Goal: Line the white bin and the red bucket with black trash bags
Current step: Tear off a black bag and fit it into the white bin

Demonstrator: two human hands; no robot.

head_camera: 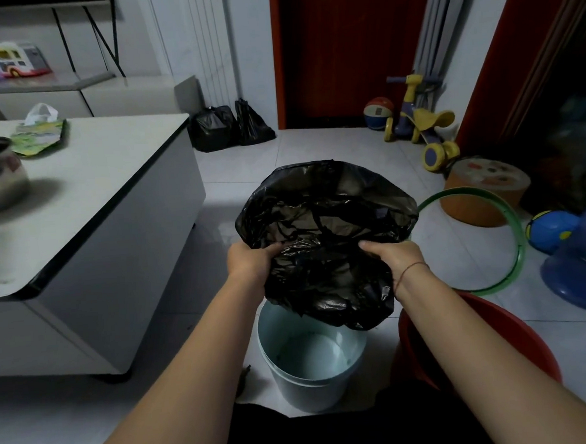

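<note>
The black trash bag (327,240) hangs open in our grip. Below, the red bucket (412,348) stands just beside the white bin (312,388), which sits under the bag (both unlined, on the floor (314,152)). Our left hand (249,262) and right hand (395,255) each grip the bag's near rim. We should drop its bottom in first, then fold the rim outward evenly.

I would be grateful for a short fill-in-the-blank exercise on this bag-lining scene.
1. The left hand and the right hand both grip a ___ trash bag.
2. The white bin stands to the ___ of the red bucket, from the person's side.
3. Beyond the bucket is a ___ hoop.

Missing words: black; left; green.
</note>
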